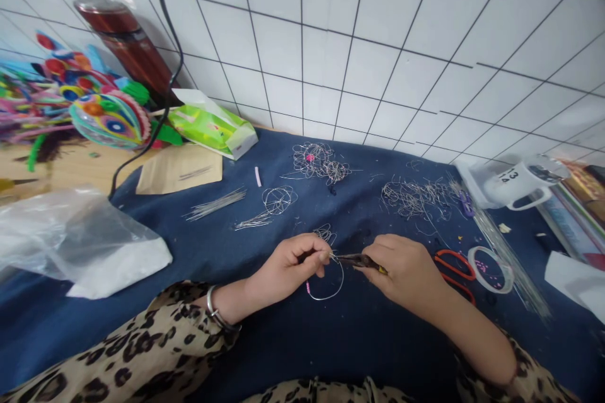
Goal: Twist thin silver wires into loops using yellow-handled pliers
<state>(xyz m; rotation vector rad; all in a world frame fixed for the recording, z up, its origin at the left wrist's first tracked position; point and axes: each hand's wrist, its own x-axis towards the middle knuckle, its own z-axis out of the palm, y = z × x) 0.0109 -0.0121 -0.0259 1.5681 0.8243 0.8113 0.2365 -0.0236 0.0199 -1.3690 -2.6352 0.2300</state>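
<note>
My left hand (290,264) is closed in a pinch on a thin silver wire loop (331,293) that curves down onto the dark blue cloth (227,245) and carries a small pink bead at its lower end. My right hand (406,267) is closed round small pliers (357,259), whose tips meet the wire right at my left fingertips. A bracelet sits on my left wrist. Both sleeves are leopard print.
Bent wire pieces (319,160) and a tangle of wire (416,198) lie beyond my hands, with straight wires (215,204) to the left. Red-handled scissors (454,271), a tape roll (491,267), a white mug (517,186), a plastic bag (75,239) and colourful ornaments (108,116) surround the cloth.
</note>
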